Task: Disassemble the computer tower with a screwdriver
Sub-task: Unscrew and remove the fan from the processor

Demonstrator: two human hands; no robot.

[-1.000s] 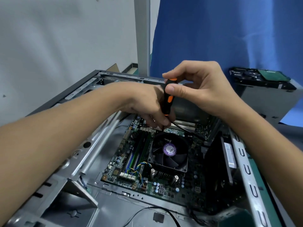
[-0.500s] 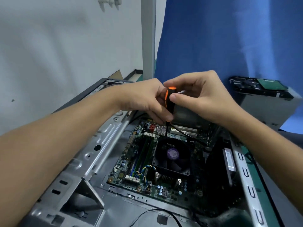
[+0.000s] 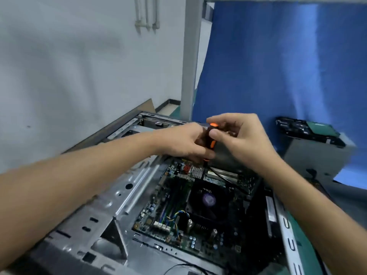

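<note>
The open computer tower [image 3: 111, 197] lies on its side, showing the green motherboard [image 3: 168, 215] and a black CPU fan [image 3: 208, 199] with a purple hub. A black and orange screwdriver [image 3: 212, 135] stands nearly upright over the far edge of the motherboard. My right hand [image 3: 244, 141] pinches the top of its handle with thumb and fingers. My left hand [image 3: 184, 143] wraps its fingers around the lower handle. The screwdriver's tip is hidden behind my left hand.
A grey metal box [image 3: 315, 157] stands at the right with a hard drive [image 3: 305, 130] lying on top of it. A blue curtain [image 3: 278, 66] hangs behind. A white wall [image 3: 69, 66] and a grey post [image 3: 190, 56] are at the left back.
The view has tilted upward, so the tower sits lower in frame. Both hands stay on the screwdriver; my left hand has moved higher up its handle.
</note>
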